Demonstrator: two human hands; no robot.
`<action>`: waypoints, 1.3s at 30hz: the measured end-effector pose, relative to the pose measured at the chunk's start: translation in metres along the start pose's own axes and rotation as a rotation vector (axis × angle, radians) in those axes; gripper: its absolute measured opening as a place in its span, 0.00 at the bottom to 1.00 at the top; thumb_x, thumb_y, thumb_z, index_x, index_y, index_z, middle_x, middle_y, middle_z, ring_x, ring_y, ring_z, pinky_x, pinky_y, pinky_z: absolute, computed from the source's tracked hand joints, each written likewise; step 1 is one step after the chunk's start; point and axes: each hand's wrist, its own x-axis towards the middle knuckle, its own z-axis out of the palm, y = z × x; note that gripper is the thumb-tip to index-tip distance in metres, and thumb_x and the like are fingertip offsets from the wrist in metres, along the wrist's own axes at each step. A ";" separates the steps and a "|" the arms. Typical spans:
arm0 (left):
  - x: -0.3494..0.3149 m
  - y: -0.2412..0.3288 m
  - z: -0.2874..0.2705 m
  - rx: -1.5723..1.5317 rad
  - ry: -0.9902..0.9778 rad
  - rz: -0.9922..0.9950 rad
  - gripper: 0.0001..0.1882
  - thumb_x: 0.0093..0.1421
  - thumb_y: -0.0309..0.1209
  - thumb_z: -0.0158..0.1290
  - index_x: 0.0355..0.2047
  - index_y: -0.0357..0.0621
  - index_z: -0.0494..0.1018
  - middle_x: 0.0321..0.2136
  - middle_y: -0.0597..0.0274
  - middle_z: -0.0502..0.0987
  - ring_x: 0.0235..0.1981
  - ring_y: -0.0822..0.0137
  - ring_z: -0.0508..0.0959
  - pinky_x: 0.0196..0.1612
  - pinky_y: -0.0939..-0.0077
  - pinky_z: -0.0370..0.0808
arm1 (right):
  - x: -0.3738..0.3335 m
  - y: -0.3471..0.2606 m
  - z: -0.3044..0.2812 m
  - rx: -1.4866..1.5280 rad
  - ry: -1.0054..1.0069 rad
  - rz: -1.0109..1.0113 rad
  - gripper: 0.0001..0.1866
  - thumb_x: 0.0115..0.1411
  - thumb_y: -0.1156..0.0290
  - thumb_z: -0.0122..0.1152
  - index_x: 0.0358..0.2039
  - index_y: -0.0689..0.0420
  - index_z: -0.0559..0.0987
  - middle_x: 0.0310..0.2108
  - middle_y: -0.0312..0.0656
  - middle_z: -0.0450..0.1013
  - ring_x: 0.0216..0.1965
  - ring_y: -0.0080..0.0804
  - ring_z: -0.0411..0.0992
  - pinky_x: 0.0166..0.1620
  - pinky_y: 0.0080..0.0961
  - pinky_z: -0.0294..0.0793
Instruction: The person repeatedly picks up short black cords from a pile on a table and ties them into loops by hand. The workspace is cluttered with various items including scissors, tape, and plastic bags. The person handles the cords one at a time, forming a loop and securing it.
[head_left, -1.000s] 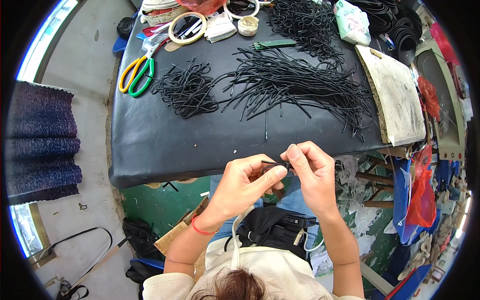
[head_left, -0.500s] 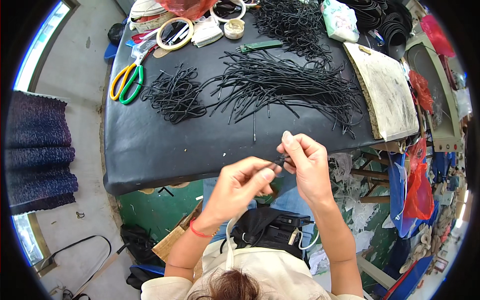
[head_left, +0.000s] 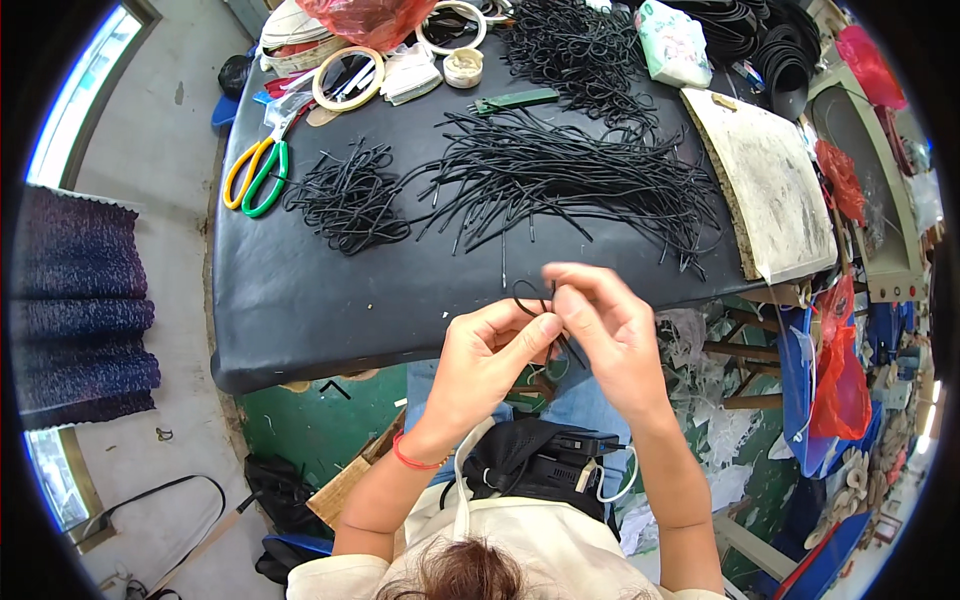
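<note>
With the clock centred on the hands and twelve pointing away over the table (head_left: 300, 325), the left hand (head_left: 500, 350) and the right hand (head_left: 605, 325) are meeting just off the table's near edge, in front of the person's lap. The left thumb and forefinger are clamping on a black cord (head_left: 518, 300), whose small loop is standing up toward eleven o'clock and whose loose ends are hanging toward five; that pinch is probably steadying the crossing while the loop is keeping its shape. The right thumb is resting against the same spot with its fingers arching over, but they are blurring, so I cannot tell whether they are gripping or only touching the cord. Holding it near the body seems to be giving both hands free room and a close view. A bundle of cords (head_left: 590, 175) is lying at twelve, many of its ends pointing nearer the person, presumably making single strands easy to pick. A looser heap of looped cords (head_left: 355, 195) is sitting at ten, perhaps for keeping it separate. Beyond that heap, scissors (head_left: 284, 160) are lying handles toward the near side, likely for a ready grasp. At two, a pale board (head_left: 775, 185) is occupying the table's edge.
</note>
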 end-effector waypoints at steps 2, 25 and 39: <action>-0.001 0.000 0.000 -0.004 -0.007 0.001 0.10 0.59 0.29 0.50 0.37 0.35 0.74 0.26 0.65 0.75 0.26 0.78 0.72 0.30 0.84 0.70 | 0.002 -0.004 0.003 0.162 -0.131 0.073 0.08 0.59 0.72 0.53 0.33 0.63 0.76 0.29 0.37 0.71 0.26 0.17 0.69 0.26 0.15 0.69; -0.003 -0.006 0.003 -0.324 0.215 0.026 0.10 0.56 0.24 0.52 0.39 0.33 0.70 0.29 0.59 0.76 0.31 0.70 0.78 0.37 0.77 0.78 | -0.018 0.000 0.002 0.104 -0.031 0.125 0.10 0.56 0.76 0.57 0.38 0.64 0.73 0.32 0.37 0.73 0.33 0.17 0.70 0.38 0.15 0.69; -0.008 -0.013 0.018 -0.117 0.313 0.162 0.09 0.57 0.24 0.52 0.38 0.32 0.71 0.29 0.58 0.76 0.27 0.73 0.77 0.31 0.82 0.75 | -0.022 -0.003 0.000 -0.033 -0.073 0.072 0.07 0.60 0.77 0.49 0.38 0.66 0.71 0.32 0.37 0.72 0.36 0.21 0.71 0.40 0.17 0.71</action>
